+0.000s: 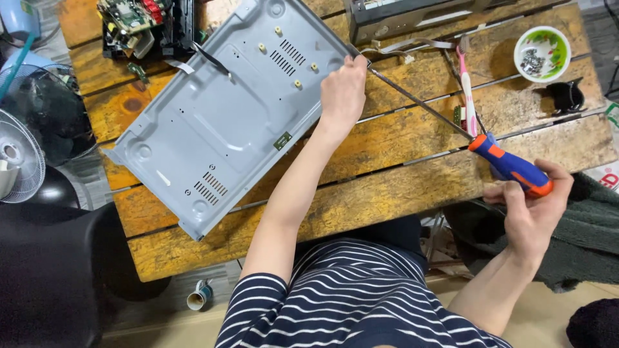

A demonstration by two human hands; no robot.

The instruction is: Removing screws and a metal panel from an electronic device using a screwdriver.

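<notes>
The fingers (516, 193) of the right hand (532, 216) are clamped around the blue and orange handle of a long screwdriver (509, 166), just off the near edge of the wooden counter (361, 200). Its thin metal shaft runs diagonally up and left across the planks to the left hand (343, 93), whose fingers are closed together at the tip, so the tip itself is hidden. That hand rests at the right edge of a grey sheet-metal cover (219, 122), which lies tilted on the counter with its inside face up: flat, with raised brass-coloured posts, two groups of vent slots and folded rims. Its lower-left corner juts past the counter's near edge.

Right of the shaft lies a pink and white toothbrush (465, 87), and beyond it a green-rimmed bowl (542, 54) of small metal parts near the right edge. At the far side a dark device casing (412, 18) and a circuit board (132, 19) are cut off by the frame. Bare planks between the cover and the toothbrush leave open room.
</notes>
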